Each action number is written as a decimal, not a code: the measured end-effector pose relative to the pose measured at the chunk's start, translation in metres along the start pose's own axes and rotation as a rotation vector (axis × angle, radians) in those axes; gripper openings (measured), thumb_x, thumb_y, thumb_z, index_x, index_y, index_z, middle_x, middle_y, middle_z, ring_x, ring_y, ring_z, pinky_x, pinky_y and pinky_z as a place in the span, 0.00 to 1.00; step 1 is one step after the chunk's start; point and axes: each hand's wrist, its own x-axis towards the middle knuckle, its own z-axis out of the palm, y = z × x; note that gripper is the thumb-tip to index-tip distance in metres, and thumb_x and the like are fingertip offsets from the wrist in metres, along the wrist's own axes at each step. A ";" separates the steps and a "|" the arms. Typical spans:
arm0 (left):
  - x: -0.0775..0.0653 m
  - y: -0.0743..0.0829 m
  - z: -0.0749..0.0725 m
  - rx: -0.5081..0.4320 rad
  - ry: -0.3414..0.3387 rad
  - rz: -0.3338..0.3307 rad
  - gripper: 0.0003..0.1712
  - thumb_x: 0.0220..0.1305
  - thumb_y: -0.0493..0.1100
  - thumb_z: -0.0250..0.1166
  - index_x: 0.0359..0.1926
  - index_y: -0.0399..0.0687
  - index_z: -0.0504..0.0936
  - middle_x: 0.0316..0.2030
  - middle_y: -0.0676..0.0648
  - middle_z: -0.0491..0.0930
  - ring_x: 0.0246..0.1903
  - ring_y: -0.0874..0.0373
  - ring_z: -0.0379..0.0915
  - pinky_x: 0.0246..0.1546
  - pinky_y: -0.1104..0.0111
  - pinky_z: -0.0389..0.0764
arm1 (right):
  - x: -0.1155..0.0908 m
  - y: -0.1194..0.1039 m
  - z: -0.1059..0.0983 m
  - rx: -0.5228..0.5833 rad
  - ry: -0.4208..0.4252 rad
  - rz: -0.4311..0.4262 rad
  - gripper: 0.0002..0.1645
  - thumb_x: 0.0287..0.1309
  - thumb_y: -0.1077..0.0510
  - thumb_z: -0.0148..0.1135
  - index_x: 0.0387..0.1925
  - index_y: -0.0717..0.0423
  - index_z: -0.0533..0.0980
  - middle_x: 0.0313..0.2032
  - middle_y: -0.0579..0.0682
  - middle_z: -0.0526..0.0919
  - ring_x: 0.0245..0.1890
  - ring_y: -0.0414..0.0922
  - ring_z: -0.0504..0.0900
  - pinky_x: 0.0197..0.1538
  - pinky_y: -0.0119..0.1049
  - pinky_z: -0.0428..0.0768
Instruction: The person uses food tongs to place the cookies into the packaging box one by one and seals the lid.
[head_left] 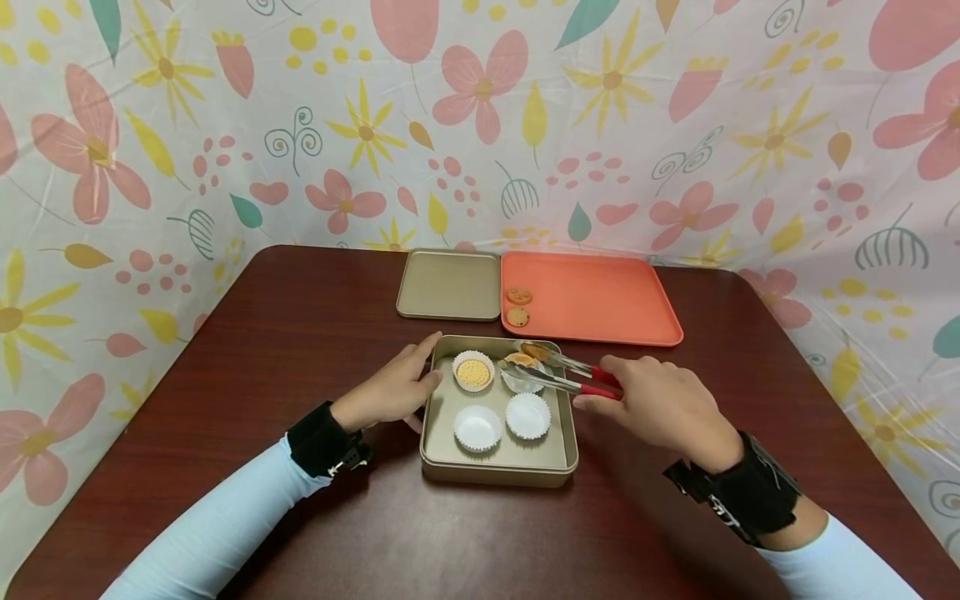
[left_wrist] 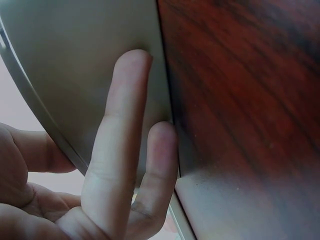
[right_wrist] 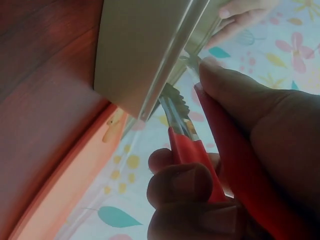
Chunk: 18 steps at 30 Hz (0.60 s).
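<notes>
In the head view my right hand (head_left: pixel 660 408) grips red-handled metal tongs (head_left: pixel 551 379), with thumb and fingers round the handles (right_wrist: pixel 187 150). The tongs' tips are at a brown-orange pastry (head_left: pixel 523 360) in the back right white paper cup (head_left: pixel 517 385) of a gold square tin (head_left: pixel 498 475). At the tin's left side, my left hand (head_left: pixel 393 385) has its thumb at the rim and straight fingers against the outer wall (left_wrist: pixel 75 65). A yellow dotted round cookie (head_left: pixel 472 372) sits in the back left cup; the two front cups (head_left: pixel 477 428) hold nothing.
Behind the tin, a flat gold tray or lid (head_left: pixel 450 285) lies beside an orange tray (head_left: pixel 600 292). Two round cookies (head_left: pixel 518 317) lie along the orange tray's left edge. The dark wooden table (head_left: pixel 337 542) backs onto a flowered curtain (head_left: pixel 465 167).
</notes>
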 end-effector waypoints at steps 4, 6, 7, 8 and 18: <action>0.000 0.000 0.000 0.002 -0.002 0.001 0.39 0.82 0.39 0.48 0.83 0.54 0.38 0.75 0.29 0.45 0.35 0.44 0.81 0.25 0.57 0.90 | 0.001 -0.001 -0.001 -0.011 -0.015 -0.015 0.29 0.59 0.27 0.66 0.36 0.47 0.77 0.18 0.43 0.69 0.20 0.42 0.71 0.20 0.39 0.67; 0.000 0.000 0.000 0.003 -0.005 0.005 0.39 0.82 0.39 0.48 0.83 0.54 0.38 0.75 0.29 0.44 0.35 0.44 0.81 0.26 0.57 0.91 | 0.001 -0.002 0.000 -0.015 -0.022 -0.020 0.29 0.59 0.27 0.66 0.36 0.48 0.77 0.17 0.42 0.69 0.19 0.41 0.70 0.20 0.38 0.67; 0.000 0.000 0.000 0.002 -0.006 0.006 0.40 0.82 0.39 0.48 0.83 0.54 0.37 0.76 0.29 0.44 0.35 0.44 0.81 0.26 0.57 0.91 | 0.001 -0.002 0.000 -0.018 -0.025 -0.020 0.29 0.59 0.27 0.66 0.36 0.48 0.77 0.17 0.42 0.69 0.19 0.41 0.70 0.20 0.37 0.66; 0.000 0.000 0.000 0.002 -0.007 0.007 0.39 0.82 0.39 0.48 0.83 0.54 0.37 0.76 0.30 0.43 0.34 0.44 0.81 0.26 0.57 0.91 | 0.001 -0.002 0.000 -0.020 -0.026 -0.020 0.29 0.59 0.27 0.66 0.36 0.48 0.77 0.18 0.42 0.69 0.19 0.41 0.70 0.20 0.37 0.66; 0.000 -0.002 0.000 0.007 0.001 0.001 0.40 0.82 0.39 0.48 0.83 0.54 0.38 0.76 0.30 0.44 0.33 0.45 0.82 0.25 0.57 0.90 | 0.001 -0.001 0.001 -0.034 -0.017 -0.011 0.31 0.58 0.27 0.66 0.39 0.50 0.78 0.17 0.42 0.69 0.19 0.42 0.72 0.19 0.39 0.69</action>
